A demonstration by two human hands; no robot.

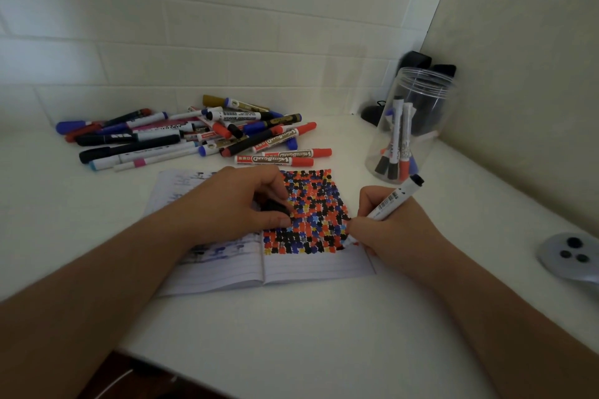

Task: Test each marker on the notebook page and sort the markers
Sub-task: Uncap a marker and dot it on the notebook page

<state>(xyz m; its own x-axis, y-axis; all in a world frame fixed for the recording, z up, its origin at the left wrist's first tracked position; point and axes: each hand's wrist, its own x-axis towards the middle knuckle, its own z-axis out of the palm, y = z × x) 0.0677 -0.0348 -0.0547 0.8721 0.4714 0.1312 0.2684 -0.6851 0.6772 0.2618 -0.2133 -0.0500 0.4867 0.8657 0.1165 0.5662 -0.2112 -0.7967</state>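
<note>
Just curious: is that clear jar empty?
No. The clear jar stands upright, holding several markers with caps down.

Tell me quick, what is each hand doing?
Left hand: fingers pinch a black marker cap.
Right hand: grips a white marker, tip on the notebook.
</note>
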